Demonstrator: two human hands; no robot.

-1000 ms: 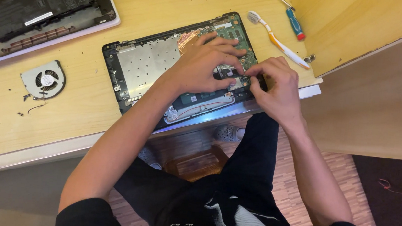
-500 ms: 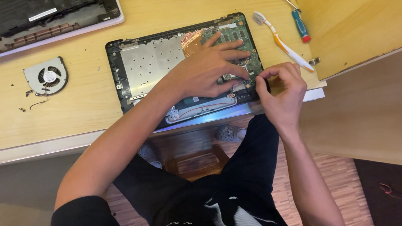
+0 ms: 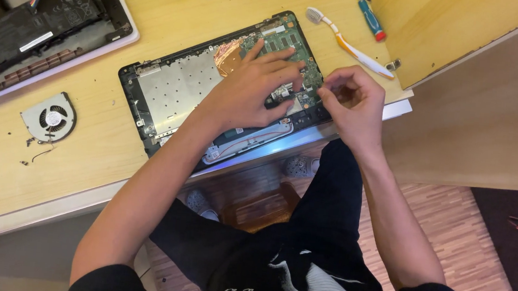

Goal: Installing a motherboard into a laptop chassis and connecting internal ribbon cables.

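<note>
Both our hands work over the opened laptop base (image 3: 169, 92), which lies on the desk (image 3: 159, 3) straight ahead of us, its long axis running from lower left up to upper right. Our left hand (image 3: 248, 91) lies flat and spread on the green circuit board (image 3: 294, 41) at the base's right end, fingers pointing up and to the right, pressing rather than gripping. Our right hand (image 3: 351, 107) hovers just beside it at the board's right edge, thumb and fingertips pinched together; whether something small sits between them we cannot tell. So the spot being handled lies between the two hands, with the right one nearer the base's edge and the left one covering the board.

Just left of the left hand a copper heat pipe (image 3: 226, 57) shows, then the pale metal plate. Farther out, a toothbrush (image 3: 348, 43) and a blue-handled screwdriver (image 3: 369, 17) lie beyond the right hand. A loose cooling fan (image 3: 49, 119) rests well off to the left, and a second opened laptop (image 3: 37, 16) sits at the upper left.
</note>
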